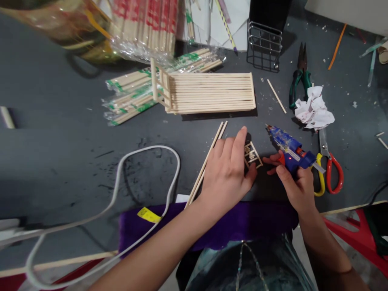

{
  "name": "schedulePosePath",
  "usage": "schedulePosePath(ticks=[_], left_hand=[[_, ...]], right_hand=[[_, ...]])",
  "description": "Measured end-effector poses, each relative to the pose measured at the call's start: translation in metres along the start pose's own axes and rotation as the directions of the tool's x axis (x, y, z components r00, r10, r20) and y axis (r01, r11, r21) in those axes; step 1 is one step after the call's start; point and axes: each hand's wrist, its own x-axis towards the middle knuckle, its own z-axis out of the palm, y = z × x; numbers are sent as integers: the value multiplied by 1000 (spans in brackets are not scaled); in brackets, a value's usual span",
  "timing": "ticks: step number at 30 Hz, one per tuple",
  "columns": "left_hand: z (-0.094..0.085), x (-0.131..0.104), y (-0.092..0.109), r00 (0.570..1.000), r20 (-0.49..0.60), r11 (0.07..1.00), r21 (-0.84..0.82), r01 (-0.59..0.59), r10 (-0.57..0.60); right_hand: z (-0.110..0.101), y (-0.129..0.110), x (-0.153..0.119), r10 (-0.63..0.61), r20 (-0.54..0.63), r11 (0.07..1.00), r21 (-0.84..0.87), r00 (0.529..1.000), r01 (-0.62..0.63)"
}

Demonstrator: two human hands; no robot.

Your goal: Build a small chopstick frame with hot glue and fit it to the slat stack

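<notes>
My right hand (298,184) is wrapped round a blue hot glue gun (287,145), with its nozzle pointing to the upper left. A clear glue stick pokes out of the back, and a small red light glows on its side. My left hand (226,163) rests on the table with its index finger stretched out and its thumb apart. That thumb lies against the lower edge of a small wooden stick frame (253,155); its left side is partly hidden by the hand. Two long wooden sticks (204,165) pass beside and under my left hand.
Farther back lies a slatted stick model (212,93) with a railing, beside wrapped chopsticks (133,101). Pliers (300,74), crumpled paper (315,109) and scissors (335,173) lie to the right. A wire stand (264,44) stands behind. A white cable (118,182) loops across the left.
</notes>
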Motion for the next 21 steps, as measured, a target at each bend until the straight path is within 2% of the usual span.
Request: schedulePosePath(ticks=[13,21], left_hand=[[4,1,-3,999,-36,999,-52,-1,-1],[1,-1,-8,999,-37,988,-153,-6,0]], right_hand=[[0,-2,-1,-20,-13,999,-28,1000,20],[-2,-4,-5,31,-20,995,-91,999,-33]])
